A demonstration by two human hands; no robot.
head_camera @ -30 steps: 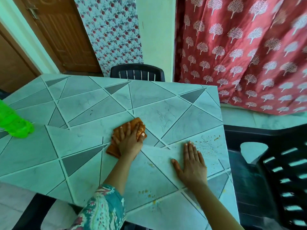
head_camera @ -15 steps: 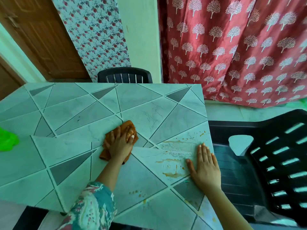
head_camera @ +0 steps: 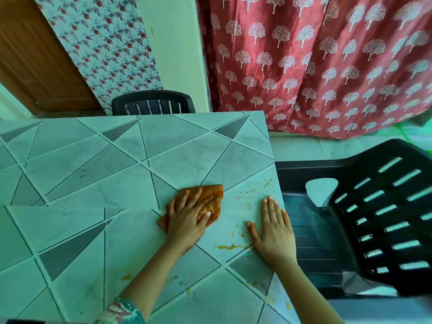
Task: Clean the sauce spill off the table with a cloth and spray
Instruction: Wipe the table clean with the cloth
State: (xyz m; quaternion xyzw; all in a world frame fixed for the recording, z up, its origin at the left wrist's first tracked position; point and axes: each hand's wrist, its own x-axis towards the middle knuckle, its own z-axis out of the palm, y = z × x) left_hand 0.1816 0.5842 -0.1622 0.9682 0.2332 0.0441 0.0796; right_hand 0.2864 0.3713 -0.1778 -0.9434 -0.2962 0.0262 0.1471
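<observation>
My left hand (head_camera: 188, 220) presses flat on an orange cloth (head_camera: 211, 198), stained with sauce, on the table (head_camera: 93, 178) with its grey-green triangle pattern. My right hand (head_camera: 273, 228) lies flat and open on the table near its right edge, holding nothing. An orange sauce streak (head_camera: 230, 247) runs between the two hands by my right thumb. Small sauce specks (head_camera: 251, 190) dot the top beyond my right fingertips, and more drops (head_camera: 181, 280) lie near the front edge. No spray bottle is in view.
A black plastic chair (head_camera: 374, 220) stands right against the table's right edge. Another black chair (head_camera: 153, 102) sits at the far side. A red curtain (head_camera: 327, 66) with white trees hangs behind, and a wooden door (head_camera: 35, 61) is at the back left.
My left hand has slid the cloth to the right over the smeared sauce, leaving fewer streaks. The view has swung right, so the green bottle at the left has dropped out of sight.
</observation>
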